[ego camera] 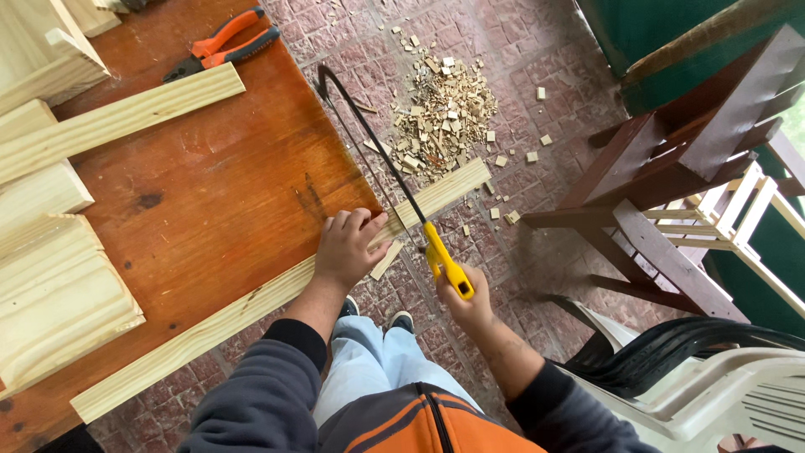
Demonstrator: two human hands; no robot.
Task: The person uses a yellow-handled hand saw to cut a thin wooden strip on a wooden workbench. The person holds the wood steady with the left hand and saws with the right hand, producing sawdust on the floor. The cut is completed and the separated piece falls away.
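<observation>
While the left hand (348, 247) presses flat, fingers spread, on the long pine strip (277, 289) at the table's edge (356, 180), the right hand (465, 302) clenches the yellow-handled hacksaw (394, 180), cutting the overhanging end above open floor.

Home woodworking spot, likely porch or patio. Evidence: reddish paving-brick floor (537, 75) littered with wood offcuts (440, 113); pine boards (59, 294) stacked on worn wooden table (218, 193); pliers (222, 44); hacksaw (394, 184); stacked plastic chairs (713, 377); dark wooden bench (671, 168).
</observation>
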